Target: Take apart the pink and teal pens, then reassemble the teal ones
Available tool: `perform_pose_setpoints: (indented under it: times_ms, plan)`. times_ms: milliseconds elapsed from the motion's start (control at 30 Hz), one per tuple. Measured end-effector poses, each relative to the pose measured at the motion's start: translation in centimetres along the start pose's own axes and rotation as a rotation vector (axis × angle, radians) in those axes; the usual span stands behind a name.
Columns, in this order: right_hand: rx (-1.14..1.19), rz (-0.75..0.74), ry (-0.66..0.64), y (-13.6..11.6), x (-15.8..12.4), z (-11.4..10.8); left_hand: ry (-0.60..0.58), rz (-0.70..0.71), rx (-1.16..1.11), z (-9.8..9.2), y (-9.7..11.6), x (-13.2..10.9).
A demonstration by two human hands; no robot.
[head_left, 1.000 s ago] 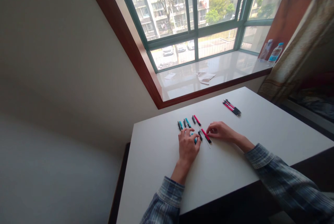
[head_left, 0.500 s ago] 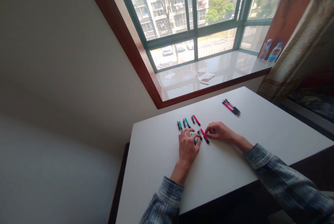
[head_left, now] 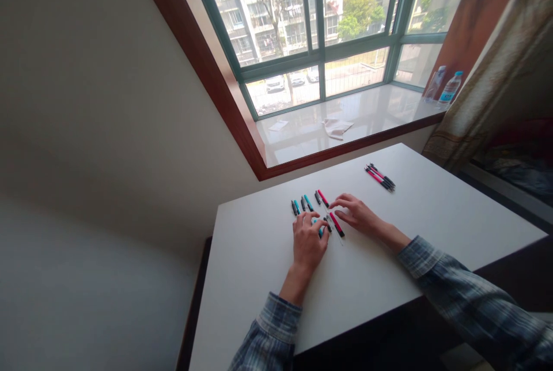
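On the white table (head_left: 389, 279) lie several short pen parts in teal, pink and black. My left hand (head_left: 308, 239) rests palm down over a teal pen part (head_left: 320, 231), fingers curled on it. My right hand (head_left: 356, 213) lies flat with its fingers stretched toward a pink pen part (head_left: 322, 198) at the back. Between the hands lies another pink pen part (head_left: 336, 224) with a thin refill beside it. Two teal pen parts (head_left: 307, 203) lie at the back left.
A bundle of pink and black pens (head_left: 379, 178) lies at the table's far right. Behind the table is a window sill (head_left: 380, 109) with a cloth (head_left: 337, 127) and two water bottles (head_left: 449, 90). A curtain (head_left: 496, 71) hangs at the right.
My right hand has let go near the pink part between the hands and opened, its fingers now reaching up toward the rear pink part. My left hand has hardly moved.
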State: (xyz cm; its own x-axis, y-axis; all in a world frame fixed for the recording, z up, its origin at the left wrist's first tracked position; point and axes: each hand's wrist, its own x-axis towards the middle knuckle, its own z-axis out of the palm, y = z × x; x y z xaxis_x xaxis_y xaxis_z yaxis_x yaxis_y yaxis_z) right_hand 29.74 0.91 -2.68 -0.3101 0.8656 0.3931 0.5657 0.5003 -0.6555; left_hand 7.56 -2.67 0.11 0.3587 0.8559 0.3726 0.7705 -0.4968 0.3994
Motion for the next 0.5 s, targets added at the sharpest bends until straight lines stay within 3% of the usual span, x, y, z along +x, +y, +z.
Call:
perform_pose_setpoints:
  times_ms: [200, 500]
  plan:
    - [-0.176, -0.022, -0.079, -0.05, 0.12, 0.97, 0.008, 0.003, 0.005, -0.05, -0.17, -0.20]
    - [-0.281, -0.041, -0.095, -0.39, 0.38, 1.06, 0.007, 0.000, 0.001, -0.25, 0.10, -0.19]
